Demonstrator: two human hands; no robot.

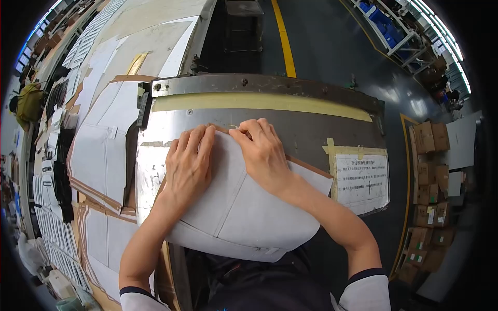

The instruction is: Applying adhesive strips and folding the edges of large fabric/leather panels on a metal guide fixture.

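Note:
A pale grey stitched panel [218, 202] with a brown edge lies across the metal plate of a bench machine [306, 132], its near end hanging over toward my body. My left hand [189, 160] grips the panel's far left edge, its fingers bent and close together, the thumb hidden. At the far edge, just to the right, my right hand [262, 153] pinches the brown border between thumb and curled fingers. The two hands are a short gap apart. Whatever lies under the fingertips is hidden.
A stack of similar panels [101, 160] sits at the left, beside the machine. Yellow tape [259, 106] runs along the plate's far side, and a taped paper sheet [361, 179] lies at its right. Cardboard boxes [430, 186] line the floor beyond. A stool [244, 26] stands ahead.

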